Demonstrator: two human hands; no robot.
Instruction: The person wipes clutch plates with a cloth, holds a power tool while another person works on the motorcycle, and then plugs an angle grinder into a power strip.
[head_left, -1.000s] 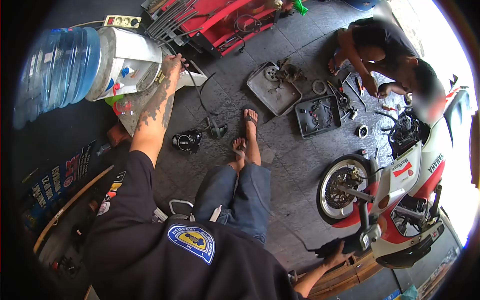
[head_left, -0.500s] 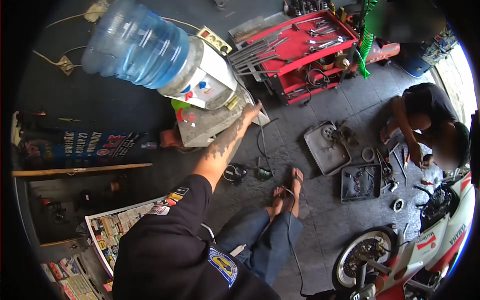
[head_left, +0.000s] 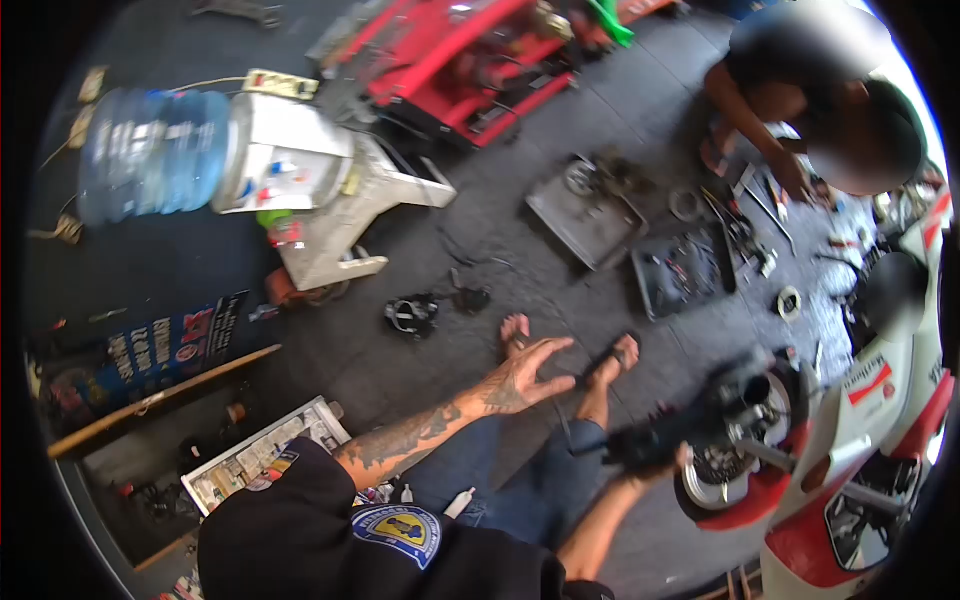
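My left hand (head_left: 522,378) is open above my legs, its thumb and fingers apart and nothing between them. To its right, my right hand (head_left: 660,470) grips a bulky black part with a round opening (head_left: 690,420) from below. Motion blurs this part, and its exact kind cannot be made out. A thin dark cord (head_left: 565,425) runs to its left end. Behind the part, the front wheel (head_left: 715,485) of a white and red motorcycle (head_left: 835,435) is partly hidden.
Metal trays (head_left: 590,225) with parts lie on the dark floor. A co-worker (head_left: 790,110) crouches at the upper right near loose tools. A red tool cart (head_left: 460,75) stands at the top, and a water dispenser (head_left: 290,150) at the upper left. Small black parts (head_left: 412,315) lie near my feet.
My left hand has come back from beside the water dispenser to above my legs. My right hand has entered the view holding the black part. The whole view has shifted.
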